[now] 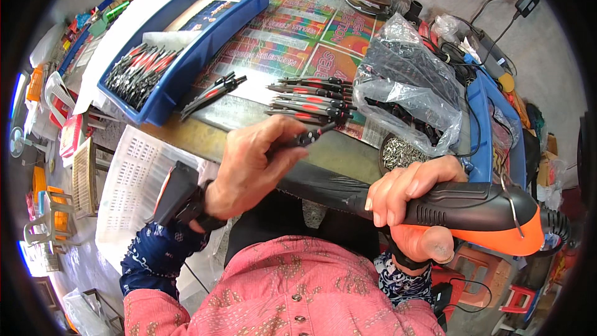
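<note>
My left hand [252, 165] is closed around a slim black and red pen-like part [311, 137], held just above the table's near edge. My right hand [410, 202] grips a black and orange electric screwdriver [479, 211], whose dark nose points left toward the part. Just beyond my left hand lies a row of several similar black and red parts [314, 99] on a colourful printed sheet [292, 34]. A small loose bunch of them [214, 93] lies to the left of that row.
A blue tray [205, 43] at the back left holds several more parts. A clear plastic bag [404, 84] of dark pieces sits right, beside a round dish of small screws [401, 152]. Cables and a charger [525, 3] lie far right. A white perforated crate [134, 180] stands below left.
</note>
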A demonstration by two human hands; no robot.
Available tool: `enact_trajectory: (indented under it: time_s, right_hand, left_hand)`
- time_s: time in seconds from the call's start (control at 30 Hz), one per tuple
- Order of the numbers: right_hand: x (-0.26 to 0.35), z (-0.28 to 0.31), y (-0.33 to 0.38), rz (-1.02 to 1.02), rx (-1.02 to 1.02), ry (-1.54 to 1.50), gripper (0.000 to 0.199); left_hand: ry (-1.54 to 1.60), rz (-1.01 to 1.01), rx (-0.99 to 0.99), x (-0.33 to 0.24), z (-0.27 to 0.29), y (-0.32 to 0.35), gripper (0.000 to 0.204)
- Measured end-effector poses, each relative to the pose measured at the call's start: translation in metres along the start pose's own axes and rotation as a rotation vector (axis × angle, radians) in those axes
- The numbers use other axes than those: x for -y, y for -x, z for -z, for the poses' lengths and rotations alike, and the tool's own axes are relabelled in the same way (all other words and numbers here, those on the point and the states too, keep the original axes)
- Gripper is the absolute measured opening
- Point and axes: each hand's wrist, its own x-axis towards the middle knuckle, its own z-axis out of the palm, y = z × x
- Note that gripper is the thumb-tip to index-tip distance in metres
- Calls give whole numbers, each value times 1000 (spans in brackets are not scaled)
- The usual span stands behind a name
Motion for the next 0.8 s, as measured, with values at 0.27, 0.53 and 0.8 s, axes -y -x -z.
enact_trajectory:
  time_s: [0.27, 0.53, 0.8]
  right_hand:
    - [-5, -18, -5, 40, 103, -21, 67]
    - [-8, -35, -6, 36, 126, 35, 71]
    - [-20, -40, -11, 53, 156, 51, 71]
  left_hand:
    - [688, 608, 116, -23, -4, 60, 22]
    - [1027, 844, 42, -18, -17, 81, 17]
    - [1181, 919, -64, -9, -39, 82, 11]
